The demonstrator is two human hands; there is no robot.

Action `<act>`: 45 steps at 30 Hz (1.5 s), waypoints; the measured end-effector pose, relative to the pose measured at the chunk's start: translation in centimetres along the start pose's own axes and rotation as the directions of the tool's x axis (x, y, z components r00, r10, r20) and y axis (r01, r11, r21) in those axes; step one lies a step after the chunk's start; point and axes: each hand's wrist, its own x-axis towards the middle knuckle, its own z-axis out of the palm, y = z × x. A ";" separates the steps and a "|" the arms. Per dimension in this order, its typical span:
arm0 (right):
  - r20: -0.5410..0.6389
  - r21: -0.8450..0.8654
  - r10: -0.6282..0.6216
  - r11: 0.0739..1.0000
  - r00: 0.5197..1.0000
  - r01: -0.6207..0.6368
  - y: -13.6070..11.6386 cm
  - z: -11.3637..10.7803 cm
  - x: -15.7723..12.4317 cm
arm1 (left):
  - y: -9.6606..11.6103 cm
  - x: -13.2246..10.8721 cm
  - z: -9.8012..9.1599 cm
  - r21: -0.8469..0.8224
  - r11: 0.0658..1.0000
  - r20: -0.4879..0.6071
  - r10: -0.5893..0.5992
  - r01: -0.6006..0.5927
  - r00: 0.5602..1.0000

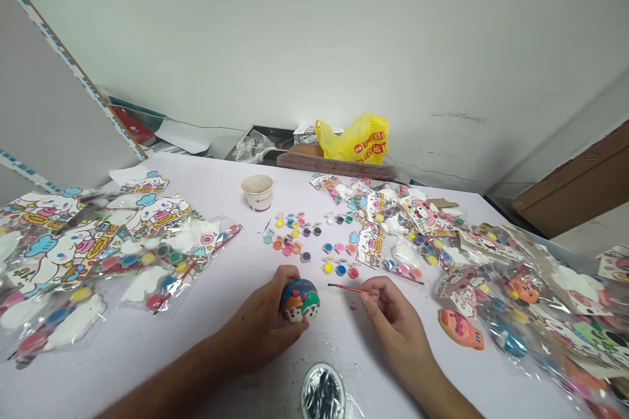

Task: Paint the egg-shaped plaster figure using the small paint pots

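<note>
so the left hand [269, 314] is wrapping around a little painted figurine [301, 303], thumb and fingers gripping its sides, and it's sitting right around the front middle of the white table [211, 186], though I can't tell if its bottom is touching the surface. Its top is showing blue, with red, green and orange patches below and white lower down. The right hand [396, 317] is pinching a skinny red paintbrush [351, 288] between thumb and fingers, and the dark tip is pointing left at the figurine, just beside it but not touching. A bunch of small paint pots [341, 270] is standing just past the hands, with yellow, blue and red ones in the closest row, and a paper cup [259, 200] is standing behind them to the left. Plastic packets [73, 252] with cartoon cards are covering both sides of the table, and a painted fish [462, 329] is lying to the right of the right hand. Up front a round silvery disc [323, 394] is lying near the edge, while a yellow bag [361, 141] is slumping at the back by the wall [314, 33]
</note>
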 end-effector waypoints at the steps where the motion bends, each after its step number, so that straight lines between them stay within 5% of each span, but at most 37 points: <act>1: -0.009 0.005 -0.001 1.000 1.000 0.001 -0.1 0.1 0.0 | 0.1 0.0 0.0 0.004 1.000 0.024 -0.009 0.009 1.000; 7: -0.037 0.013 0.012 1.000 0.999 -0.012 -0.6 0.5 -0.1 | 0.7 0.0 -0.3 0.036 0.999 0.081 -0.028 0.025 0.996; 15: 0.100 -0.065 0.005 0.998 0.995 0.002 -0.1 -0.5 0.0 | 1.4 0.0 -0.3 0.131 0.989 0.135 -0.079 0.061 0.988; 22: 0.026 0.013 0.032 0.999 0.999 -0.032 0.1 -0.5 0.1 | 1.5 -0.2 -0.2 0.174 0.983 0.147 -0.085 0.058 0.985; 26: 0.012 -0.025 -0.049 0.998 0.999 0.049 -1.9 -0.7 1.3 | 1.3 -0.2 0.0 0.177 0.984 0.131 -0.038 0.014 0.991; 32: 0.095 -0.195 -0.335 0.917 0.937 0.348 -8.8 0.9 8.1 | 0.9 -0.1 0.3 0.200 0.980 0.113 -0.005 -0.018 0.994; 36: 0.182 -0.468 -0.466 0.734 0.866 0.493 -12.9 4.6 14.4 | 0.7 0.0 0.6 0.243 0.969 0.117 0.018 -0.047 0.993; 38: 0.326 -0.619 -0.413 0.587 0.850 0.522 -14.2 7.0 17.3 | 0.7 0.1 0.6 0.271 0.962 0.120 0.002 -0.034 0.993; 45: 0.435 -0.757 -0.225 0.432 0.872 0.489 -15.4 13.2 22.9 | -0.7 1.5 1.0 0.310 0.934 0.204 0.117 -0.177 0.972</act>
